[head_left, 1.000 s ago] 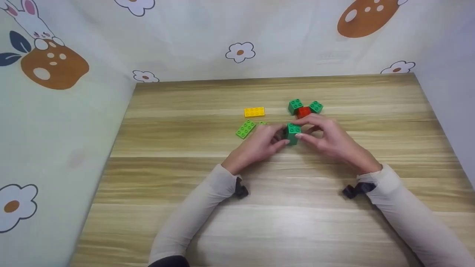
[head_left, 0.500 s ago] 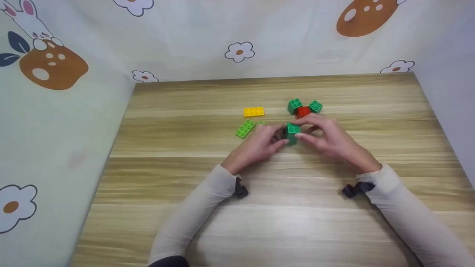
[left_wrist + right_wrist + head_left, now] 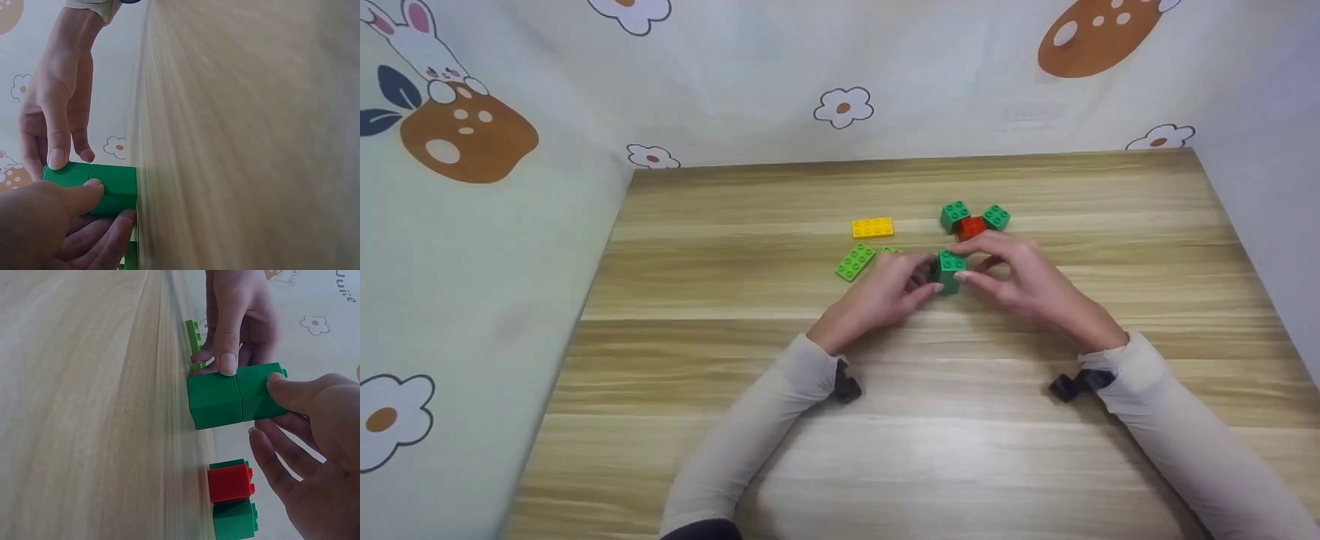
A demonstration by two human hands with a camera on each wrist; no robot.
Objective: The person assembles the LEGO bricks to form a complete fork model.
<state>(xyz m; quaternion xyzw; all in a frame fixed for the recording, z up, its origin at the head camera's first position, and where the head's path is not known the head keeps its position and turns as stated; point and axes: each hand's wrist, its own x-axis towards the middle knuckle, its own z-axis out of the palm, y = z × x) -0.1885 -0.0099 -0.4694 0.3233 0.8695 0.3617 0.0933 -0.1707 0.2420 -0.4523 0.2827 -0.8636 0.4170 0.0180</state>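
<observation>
Two dark green toy building bricks stand one on top of the other on the table, a thin seam between them. The lower brick (image 3: pixel 214 402) is pinched by my left hand (image 3: pixel 885 289), its thumb on the near side and its fingers behind. My right hand (image 3: pixel 1024 277) pinches the upper brick (image 3: pixel 256 396) between thumb and fingers, its other fingers spread loosely in the right wrist view. The studs on the upper brick's top show in the head view. Both bricks line up squarely in the wrist views.
Behind my right hand sit a red brick (image 3: pixel 972 228) and two more green bricks, one on the left (image 3: pixel 955 216) and one on the right (image 3: pixel 997 217). A yellow flat brick (image 3: pixel 872 228) and a light green one (image 3: pixel 856 262) lie left. Another light green piece (image 3: pixel 890 250) is mostly hidden by my left hand.
</observation>
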